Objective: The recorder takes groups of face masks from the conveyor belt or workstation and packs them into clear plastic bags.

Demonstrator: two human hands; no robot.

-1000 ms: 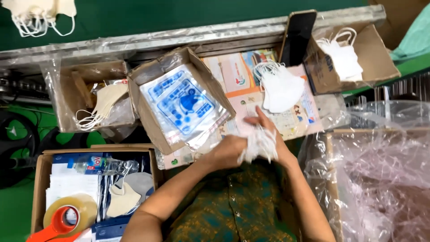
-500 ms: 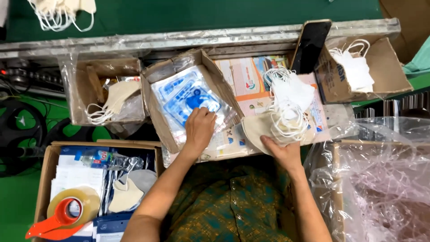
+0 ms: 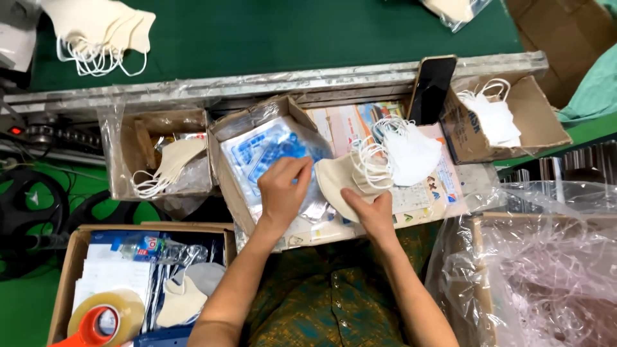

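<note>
Head view, looking down: left hand (image 3: 283, 189) pinching the top clear packet (image 3: 273, 157) with blue print, thumb and fingertips closed on its near right edge, packet lying with the rest of the stack in the tilted cardboard box (image 3: 225, 170). Right hand (image 3: 369, 212) pressed flat on a folded cream mask (image 3: 337, 180), fingers spread over its near edge rather than curled round it; whether any of it is actually pinched, cannot tell.

Mask just right of the packet box, nearly touching the left hand's fingertips, long axis running roughly left to right, white ear loops (image 3: 369, 164) trailing away toward the far right. Packet therefore immediately left of the mask, its open side not made out. Right hand on the mask, left hand on the packet, the two well within reach of one another.

Further out: small heap of white masks (image 3: 411, 154) just beyond the cream one, resting on printed sheets (image 3: 344, 125). Dark phone (image 3: 432, 90) propped upright against the metal rail (image 3: 257, 83). Right-hand carton (image 3: 533, 122) holding more white masks; left-hand carton (image 3: 125, 160) holding cream ones. Near left, open box (image 3: 71, 257) with a tape roll (image 3: 103, 315) on an orange dispenser. Near right, clear plastic bag (image 3: 540, 257) lining a carton.
</note>
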